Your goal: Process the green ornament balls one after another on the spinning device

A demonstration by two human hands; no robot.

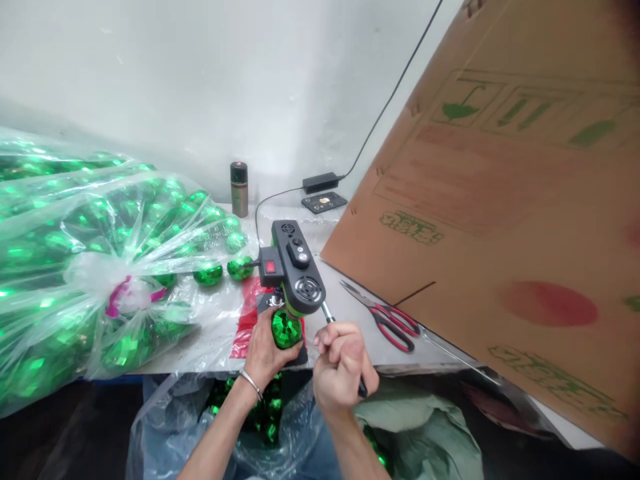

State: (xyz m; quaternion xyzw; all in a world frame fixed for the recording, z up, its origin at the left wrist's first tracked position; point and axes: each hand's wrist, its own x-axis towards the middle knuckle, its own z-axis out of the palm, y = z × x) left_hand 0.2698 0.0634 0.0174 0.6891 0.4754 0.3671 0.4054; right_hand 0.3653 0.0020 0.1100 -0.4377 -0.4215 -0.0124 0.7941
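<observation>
My left hand [263, 350], with a bracelet at the wrist, is closed around a shiny green faceted ball ornament [287, 328]. The ball is directly under the front end of a black device [299, 267] with round vents and a red switch; whether they touch, I cannot tell. Just to the right, my right hand [344, 363] is wrapped round a thin metal rod with a black handle [327, 312]. The rod's upper end reaches the device's edge, and most of the handle is hidden in my fist. Beneath the ball lies red plastic film [245, 320].
At left bulges a tied clear bag [95, 280] of green balls. Red-handled scissors [395, 327] lie to the right, beside a large leaning cardboard box [490, 220]. Behind are a spray can [239, 190], a phone [324, 202] and a corded power adapter [321, 181]. Open bags with balls hang below.
</observation>
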